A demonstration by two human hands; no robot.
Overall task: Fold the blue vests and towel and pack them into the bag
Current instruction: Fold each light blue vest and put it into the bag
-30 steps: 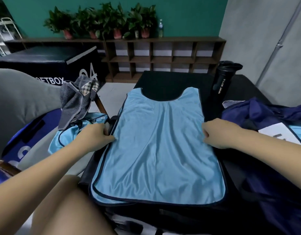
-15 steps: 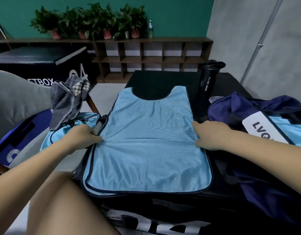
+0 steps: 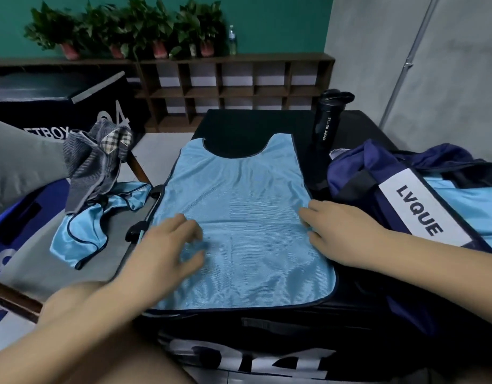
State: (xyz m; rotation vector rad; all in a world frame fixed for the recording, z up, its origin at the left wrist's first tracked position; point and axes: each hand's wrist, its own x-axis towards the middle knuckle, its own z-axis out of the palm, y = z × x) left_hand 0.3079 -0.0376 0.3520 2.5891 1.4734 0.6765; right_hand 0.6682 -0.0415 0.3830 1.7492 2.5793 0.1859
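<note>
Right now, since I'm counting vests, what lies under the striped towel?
A crumpled blue vest pokes out from under the striped towel; how far it runs beneath is hidden.

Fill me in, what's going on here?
A person is working on a light blue vest spread flat, unfolded, on a black surface. The left hand rests on the vest's left half with relaxed fingers. The right hand touches its right edge; whether it pinches is unclear. A second blue vest lies crumpled to the left, beside a striped towel. The navy bag sits on the right, with a black sport bottle standing behind it.
</note>
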